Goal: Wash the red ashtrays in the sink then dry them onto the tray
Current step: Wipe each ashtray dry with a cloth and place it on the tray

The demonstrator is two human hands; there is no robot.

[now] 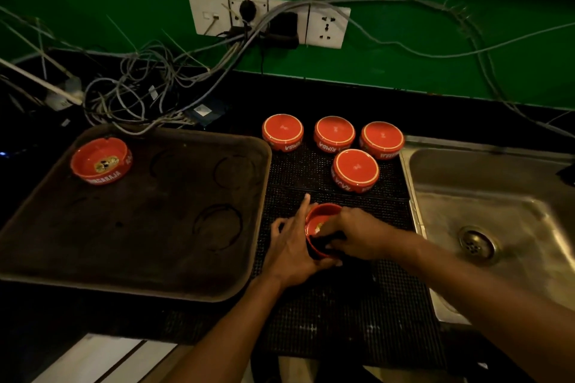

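Observation:
My left hand (pixel 291 247) grips a red ashtray (pixel 320 218) from its left side, tilted over the black mat. My right hand (pixel 357 235) reaches into its bowl, fingers curled on something dark, perhaps a cloth; it is hard to make out. Several more red ashtrays stand upside down on the mat behind, among them one at the back left (pixel 282 131) and the nearest one (pixel 355 169). One ashtray (pixel 100 159) sits upright in the far left corner of the dark tray (pixel 186 258). The steel sink (pixel 485 196) lies to the right.
A black ribbed mat (pixel 342 305) covers the counter between tray and sink. A tangle of grey cables (pixel 133 93) lies behind the tray under a wall socket panel (pixel 267 17). The sink drain (pixel 476 242) is uncovered. The counter's front edge runs below my forearms.

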